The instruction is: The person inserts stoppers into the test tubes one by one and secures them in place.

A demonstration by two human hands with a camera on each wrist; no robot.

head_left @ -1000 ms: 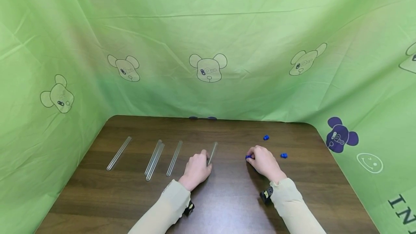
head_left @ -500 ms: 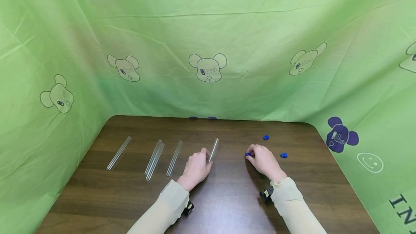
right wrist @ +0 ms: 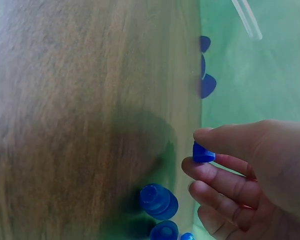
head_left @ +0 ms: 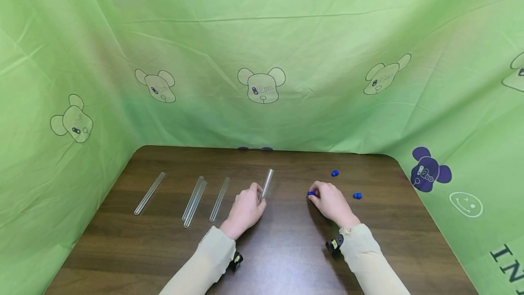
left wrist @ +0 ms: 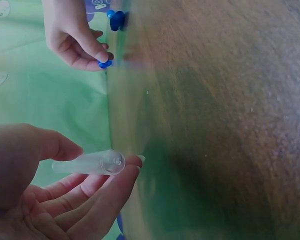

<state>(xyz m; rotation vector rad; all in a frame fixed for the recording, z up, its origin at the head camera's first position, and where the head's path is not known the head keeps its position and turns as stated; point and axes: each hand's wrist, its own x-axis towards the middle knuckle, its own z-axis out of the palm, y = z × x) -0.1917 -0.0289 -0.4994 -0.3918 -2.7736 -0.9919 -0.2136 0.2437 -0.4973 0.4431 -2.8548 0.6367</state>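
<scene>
My left hand point(head_left: 245, 208) holds a clear glass test tube point(head_left: 267, 183) between thumb and fingers, its far end angled up and away from me. In the left wrist view the rounded end of the test tube point(left wrist: 112, 162) faces the camera, above the tabletop. Over to the right, my right hand point(head_left: 330, 203) pinches a small blue stopper point(right wrist: 204, 153) between thumb and index finger, and its ribbed side shows. The two hands are apart. Two more blue stoppers lie beyond and beside the right hand, one farther back point(head_left: 335, 173) and one to its right point(head_left: 357, 195).
Several clear test tubes lie on the left of the brown wooden table point(head_left: 135, 249): one near the left edge point(head_left: 149, 193), a close pair point(head_left: 195, 201) and one beside the left hand point(head_left: 219, 199). A green printed cloth point(head_left: 262, 35) surrounds the table's back and sides.
My left hand has picked the test tube up from the table and shifted it slightly away from me. My right hand has raised the blue stopper a little and moved slightly left.
</scene>
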